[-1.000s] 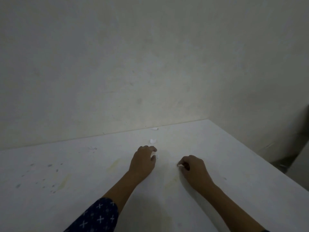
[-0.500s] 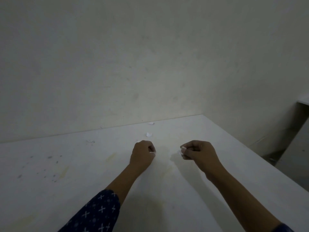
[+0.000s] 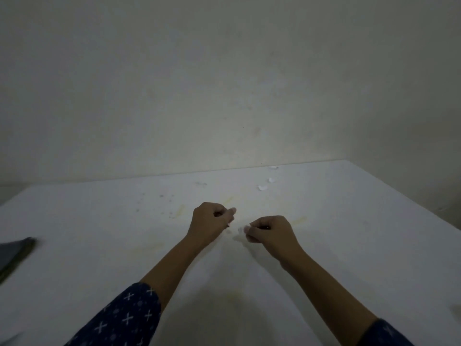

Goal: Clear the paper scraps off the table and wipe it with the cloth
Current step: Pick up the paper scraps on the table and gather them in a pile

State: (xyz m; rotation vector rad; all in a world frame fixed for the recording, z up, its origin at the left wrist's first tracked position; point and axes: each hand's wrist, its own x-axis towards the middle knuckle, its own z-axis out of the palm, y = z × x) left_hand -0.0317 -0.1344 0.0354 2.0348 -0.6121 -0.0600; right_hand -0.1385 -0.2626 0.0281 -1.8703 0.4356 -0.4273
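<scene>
My left hand (image 3: 212,222) hovers over the white table (image 3: 361,245) with its fingers curled into a fist; any paper scrap inside it is hidden. Just to its right, my right hand (image 3: 270,233) pinches a small white paper scrap (image 3: 240,230) at its fingertips. Three more white scraps lie farther back on the right: a first scrap (image 3: 262,188), a second scrap (image 3: 271,180) and a third scrap (image 3: 274,167) next to the wall. A dark grey cloth (image 3: 15,250) lies at the table's left edge, partly out of frame.
A plain wall runs along the table's far edge. The table's right edge falls off toward a dark corner. Yellowish stains (image 3: 228,201) and dark specks (image 3: 162,196) mark the tabletop behind the hands.
Both hands have lifted off the table with fingers closed on scraps picked from its surface. My view has swung left, bringing the cloth into sight.
</scene>
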